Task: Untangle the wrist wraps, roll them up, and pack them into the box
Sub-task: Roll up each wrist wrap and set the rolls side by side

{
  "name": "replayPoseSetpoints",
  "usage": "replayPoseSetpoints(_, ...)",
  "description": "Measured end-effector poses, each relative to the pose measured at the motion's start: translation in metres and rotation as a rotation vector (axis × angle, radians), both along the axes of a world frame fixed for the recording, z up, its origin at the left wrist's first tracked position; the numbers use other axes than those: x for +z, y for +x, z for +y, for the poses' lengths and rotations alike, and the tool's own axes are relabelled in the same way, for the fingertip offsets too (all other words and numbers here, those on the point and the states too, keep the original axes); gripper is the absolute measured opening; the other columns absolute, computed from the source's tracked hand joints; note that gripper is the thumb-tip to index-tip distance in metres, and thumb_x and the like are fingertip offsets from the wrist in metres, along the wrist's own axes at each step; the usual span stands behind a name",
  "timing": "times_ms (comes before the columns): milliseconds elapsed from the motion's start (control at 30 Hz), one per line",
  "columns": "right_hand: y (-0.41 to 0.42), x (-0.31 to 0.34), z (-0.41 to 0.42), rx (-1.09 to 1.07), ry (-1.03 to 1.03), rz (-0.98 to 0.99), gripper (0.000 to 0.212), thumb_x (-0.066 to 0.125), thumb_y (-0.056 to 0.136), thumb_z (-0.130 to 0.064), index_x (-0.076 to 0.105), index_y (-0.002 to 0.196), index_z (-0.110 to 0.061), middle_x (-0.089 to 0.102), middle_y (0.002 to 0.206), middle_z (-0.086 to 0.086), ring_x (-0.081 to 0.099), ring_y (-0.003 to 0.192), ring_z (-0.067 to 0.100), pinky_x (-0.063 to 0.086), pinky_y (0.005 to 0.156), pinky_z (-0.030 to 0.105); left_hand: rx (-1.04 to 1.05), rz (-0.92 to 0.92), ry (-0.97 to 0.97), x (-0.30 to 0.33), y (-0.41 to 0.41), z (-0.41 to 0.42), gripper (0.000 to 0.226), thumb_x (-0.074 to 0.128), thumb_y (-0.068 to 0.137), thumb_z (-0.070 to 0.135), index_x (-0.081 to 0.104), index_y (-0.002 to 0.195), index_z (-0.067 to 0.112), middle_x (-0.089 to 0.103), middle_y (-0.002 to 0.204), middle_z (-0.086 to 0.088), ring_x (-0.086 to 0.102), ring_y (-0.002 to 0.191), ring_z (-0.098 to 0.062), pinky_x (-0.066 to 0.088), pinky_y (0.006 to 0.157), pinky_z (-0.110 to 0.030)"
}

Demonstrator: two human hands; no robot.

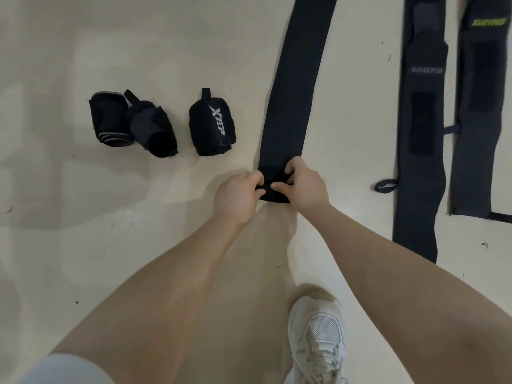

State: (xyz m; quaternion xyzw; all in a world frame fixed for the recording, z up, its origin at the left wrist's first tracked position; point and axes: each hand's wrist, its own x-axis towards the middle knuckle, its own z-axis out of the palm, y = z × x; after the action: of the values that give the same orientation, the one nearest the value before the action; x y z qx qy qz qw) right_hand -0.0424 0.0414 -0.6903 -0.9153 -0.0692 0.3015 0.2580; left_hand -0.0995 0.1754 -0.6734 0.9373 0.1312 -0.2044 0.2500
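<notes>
A long black wrist wrap [293,87] lies flat on the pale floor, running away from me to the top edge. Its near end is turned over into a small roll. My left hand [238,194] pinches that rolled end from the left, and my right hand [300,184] pinches it from the right, thumbs on top. Three rolled wraps lie to the left: one with grey stripes [109,121], a grey and black one [153,131], and one with white lettering [212,126]. No box is in view.
Two more unrolled wraps lie flat at the right: one marked BOKEERSI [422,128] with a thumb loop, one with yellow lettering [479,106]. My white shoe [318,336] stands on the floor [83,245] near the bottom.
</notes>
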Motion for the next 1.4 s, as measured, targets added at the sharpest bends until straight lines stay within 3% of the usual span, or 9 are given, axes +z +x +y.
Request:
replayPoseSetpoints(100,-0.003,0.001,0.004,0.227,-0.198,-0.307,0.020,0.059,0.090,-0.031,0.056,0.083,-0.013,0.051,0.091,0.003,0.051,0.088,0.025,0.027,0.072,0.031,0.044,0.052,0.027,0.001,0.009,-0.004,0.015,0.050,0.096,0.021,0.058,0.105,0.012,0.062,0.102,-0.007,0.054,0.092,-0.025,0.044,0.070,-0.036)
replayPoseSetpoints(233,-0.005,0.002,-0.009,0.431,-0.155,-0.510,0.036,0.051,0.086,-0.034,0.065,0.064,-0.009,0.061,0.086,0.008,0.058,0.070,0.029,0.038,0.063,0.031,0.081,0.215,0.056,0.001,0.028,-0.004,0.017,0.046,0.098,0.019,0.059,0.109,0.013,0.062,0.106,-0.008,0.051,0.086,-0.022,0.035,0.065,-0.031)
replayPoseSetpoints(433,0.007,0.001,-0.016,0.524,-0.132,-0.299,0.029,0.052,0.093,-0.030,0.063,0.112,-0.009,0.048,0.128,0.003,0.044,0.114,0.024,0.028,0.092,0.032,0.029,0.083,0.192,0.008,0.037,-0.011,0.018,0.045,0.095,0.011,0.052,0.111,0.011,0.052,0.116,-0.009,0.048,0.102,-0.026,0.034,0.073,-0.032)
replayPoseSetpoints(600,0.007,0.002,-0.022,0.439,-0.030,-0.125,0.031,0.047,0.096,-0.030,0.061,0.118,-0.012,0.050,0.126,0.001,0.041,0.115,0.022,0.028,0.094,0.032,-0.355,-0.046,0.101,-0.001,0.022,-0.006,0.034,0.040,0.097,0.014,0.053,0.128,0.016,0.044,0.135,-0.001,0.035,0.127,-0.020,0.022,0.101,-0.029)
replayPoseSetpoints(833,-0.008,-0.002,-0.019,0.088,0.175,-0.039,0.028,0.061,0.089,-0.018,0.060,0.112,-0.003,0.051,0.114,0.008,0.052,0.097,0.022,0.032,0.076,0.018,-0.311,0.007,0.005,-0.001,0.017,-0.002,0.035,0.046,0.097,0.029,0.048,0.129,0.015,0.052,0.126,-0.001,0.051,0.110,-0.023,0.042,0.082,-0.033)
replayPoseSetpoints(933,-0.003,0.002,-0.017,0.009,0.148,-0.048,0.035,0.066,0.086,-0.021,0.050,0.115,-0.011,0.043,0.117,0.001,0.049,0.088,0.016,0.040,0.075,0.027,-0.288,0.010,0.046,0.000,0.025,-0.003,0.029,0.045,0.098,0.027,0.048,0.125,0.018,0.053,0.121,-0.001,0.053,0.105,-0.022,0.042,0.076,-0.033)
replayPoseSetpoints(1200,-0.001,0.005,-0.011,0.403,-0.174,-0.514,0.019,0.066,0.078,-0.026,0.069,0.072,-0.009,0.062,0.099,0.010,0.058,0.080,0.030,0.042,0.066,0.031,-0.086,0.061,0.036,0.000,0.039,-0.014,0.020,0.044,0.098,0.020,0.057,0.111,0.013,0.048,0.122,-0.006,0.053,0.100,-0.025,0.039,0.072,-0.030)
replayPoseSetpoints(1300,0.000,0.009,-0.014,0.621,-0.213,-0.427,0.027,0.054,0.090,-0.023,0.064,0.106,-0.004,0.054,0.113,0.011,0.052,0.094,0.030,0.039,0.084,0.035,-0.011,0.138,-0.022,-0.002,0.047,-0.013,0.018,0.047,0.096,0.018,0.055,0.112,0.018,0.054,0.106,-0.005,0.052,0.092,-0.022,0.036,0.072,-0.030)
replayPoseSetpoints(1400,0.001,0.014,-0.015,0.585,-0.196,-0.347,0.027,0.046,0.095,-0.021,0.059,0.112,-0.004,0.047,0.116,0.011,0.048,0.101,0.028,0.034,0.088,0.033,0.005,0.166,-0.069,-0.003,0.044,-0.009,0.006,0.047,0.097,0.019,0.048,0.103,0.018,0.058,0.093,-0.005,0.054,0.086,-0.025,0.039,0.070,-0.034)
